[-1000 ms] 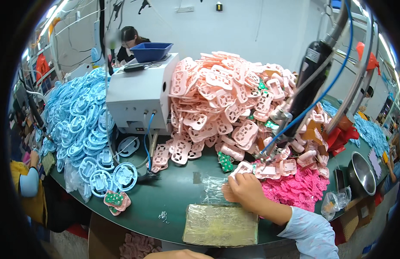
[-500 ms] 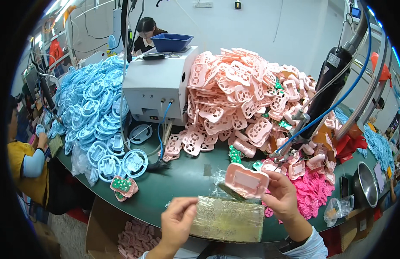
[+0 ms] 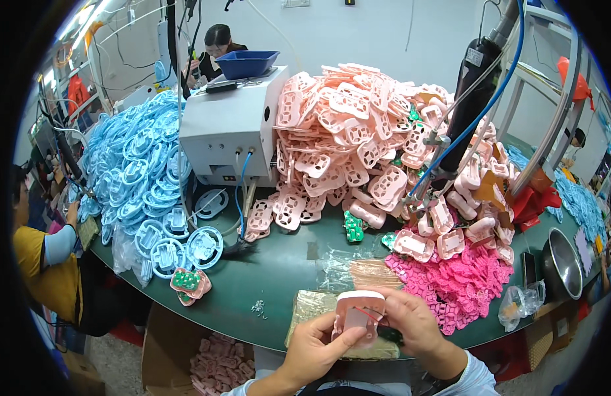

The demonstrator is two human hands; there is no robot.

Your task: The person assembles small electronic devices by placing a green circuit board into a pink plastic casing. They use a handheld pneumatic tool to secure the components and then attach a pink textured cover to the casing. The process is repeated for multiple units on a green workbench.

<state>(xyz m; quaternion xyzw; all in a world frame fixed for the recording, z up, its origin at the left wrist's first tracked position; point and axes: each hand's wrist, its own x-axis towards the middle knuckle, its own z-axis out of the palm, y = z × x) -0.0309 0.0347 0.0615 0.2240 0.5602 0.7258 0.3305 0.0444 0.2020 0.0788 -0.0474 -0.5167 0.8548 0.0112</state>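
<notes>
A pale pink plastic shell [image 3: 359,302] is held up in front of me, its hollow inner side in view. My left hand [image 3: 316,346] is closed on its lower left part, the thumb across the lower edge. From the right, my right hand [image 3: 416,323] pinches at the shell's right edge, beside thin red wires [image 3: 368,312] that run inside it. What exactly those right fingertips hold is partly hidden. Underneath lies a flat block wrapped in clear film [image 3: 304,309], largely covered by the hands and shell.
Pink shells [image 3: 348,142] and blue ring-shaped parts [image 3: 137,158] are heaped on the green table [image 3: 279,270], around a grey machine [image 3: 227,132]. Bright pink small parts [image 3: 454,284] lie right, below a hanging black tool [image 3: 474,99]. A metal bowl [image 3: 561,264] stands at the right edge. Two people work nearby.
My right hand has brought the shell down and left over the wrapped block, tilting it more upright. My left hand has moved right and taken hold of it. Red wires now show.
</notes>
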